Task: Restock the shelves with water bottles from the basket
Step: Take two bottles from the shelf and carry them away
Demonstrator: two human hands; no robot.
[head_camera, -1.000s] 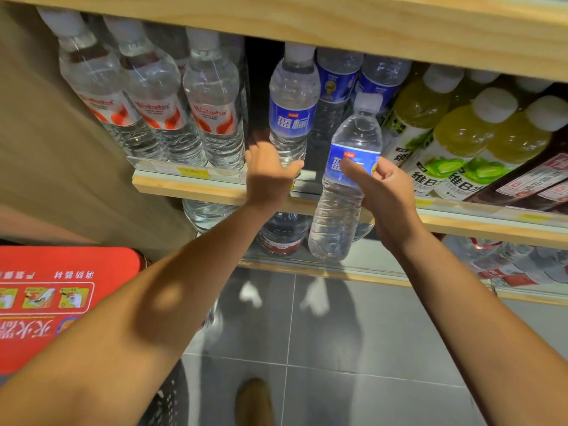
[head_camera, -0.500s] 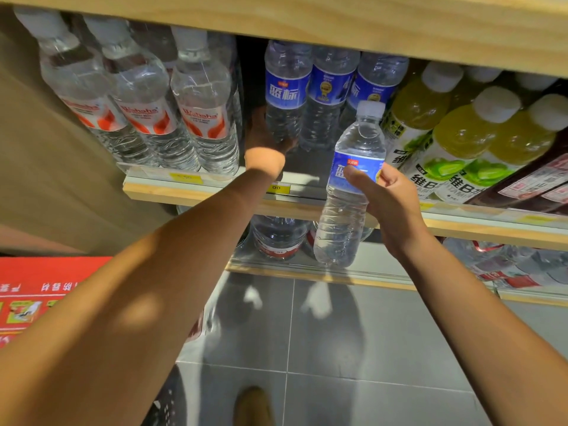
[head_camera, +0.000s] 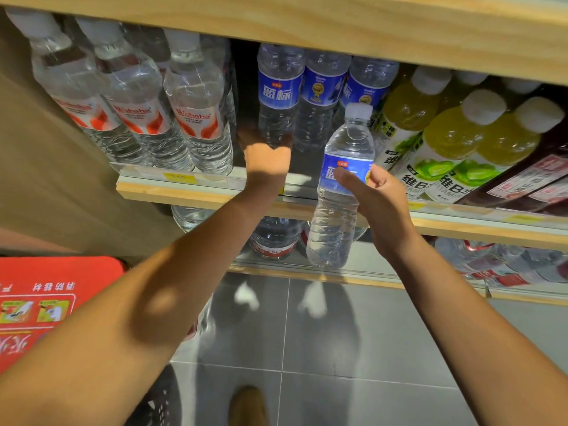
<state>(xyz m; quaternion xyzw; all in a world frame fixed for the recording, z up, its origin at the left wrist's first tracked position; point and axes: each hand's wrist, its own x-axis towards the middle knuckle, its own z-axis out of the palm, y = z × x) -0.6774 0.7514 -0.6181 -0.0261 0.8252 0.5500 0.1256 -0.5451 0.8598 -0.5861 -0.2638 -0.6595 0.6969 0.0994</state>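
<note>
While you stand close, the long light wooden shelf (head_camera: 196, 195) is the biggest thing you see. Far below the shelf, at the bottom of the view, sits the dark plastic basket (head_camera: 159, 404). You can't see if more bottles are in it. On the shelf, three clear water bottles with blue labels (head_camera: 278, 96) stand at the back of their row, so part of the job looks done. There is room on the shelf in front of them. Just in front of the shelf's edge, one more clear water bottle with a blue label and white cap (head_camera: 344, 192) is up in the air, almost straight. Your right hand (head_camera: 378, 204) wraps round its middle. Your left hand (head_camera: 267, 155) reaches onto the shelf near the left blue bottle. Its fingers are in the dark, so I can't tell if they grab anything. The held bottle is not on the shelf yet.
</note>
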